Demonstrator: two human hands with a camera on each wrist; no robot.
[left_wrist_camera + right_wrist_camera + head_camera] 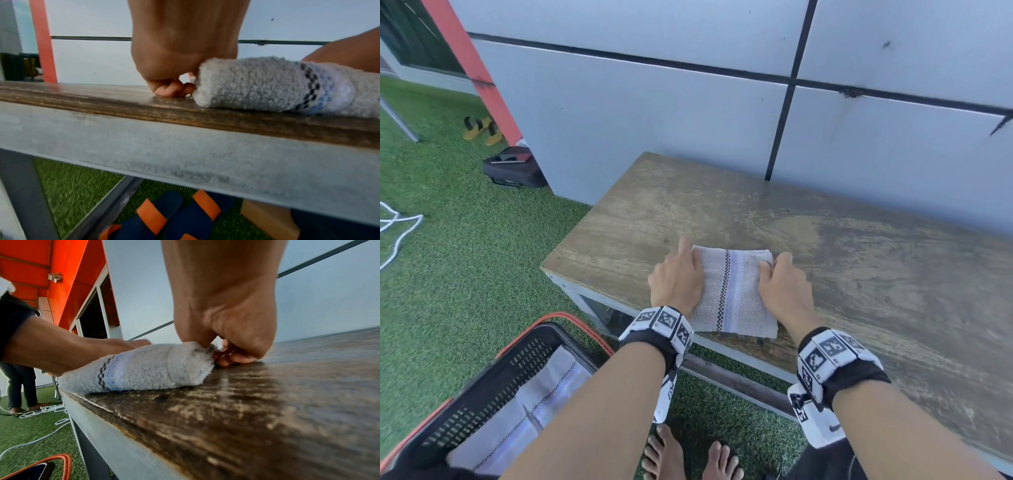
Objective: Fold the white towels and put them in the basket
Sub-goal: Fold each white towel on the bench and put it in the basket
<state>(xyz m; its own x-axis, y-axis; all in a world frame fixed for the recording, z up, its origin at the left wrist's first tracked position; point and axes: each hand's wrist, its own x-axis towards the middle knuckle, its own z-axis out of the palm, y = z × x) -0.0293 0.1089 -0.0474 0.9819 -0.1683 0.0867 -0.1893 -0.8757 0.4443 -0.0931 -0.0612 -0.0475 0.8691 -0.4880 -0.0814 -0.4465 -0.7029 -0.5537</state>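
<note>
A folded white towel [734,291] with a checkered stripe lies near the front edge of the wooden bench [825,233]. My left hand [678,279] sits at its left side, the thumb over the towel and the fingers curled at its edge [174,89]. My right hand [784,287] grips the towel's right side, its fingers curled into the fold [228,356]. The towel [277,86] looks thick and layered in both wrist views [148,368]. A black basket [493,390] with an orange rim stands on the grass at the lower left, with folded towels [527,407] inside.
A pale panelled wall [688,113] rises right behind the bench. Artificial grass [465,257] covers the ground, with a black case [513,168], sandals [482,128] and white rope [397,233] at the left. Slippers [164,216] lie under the bench. Another person's legs [20,382] stand far left.
</note>
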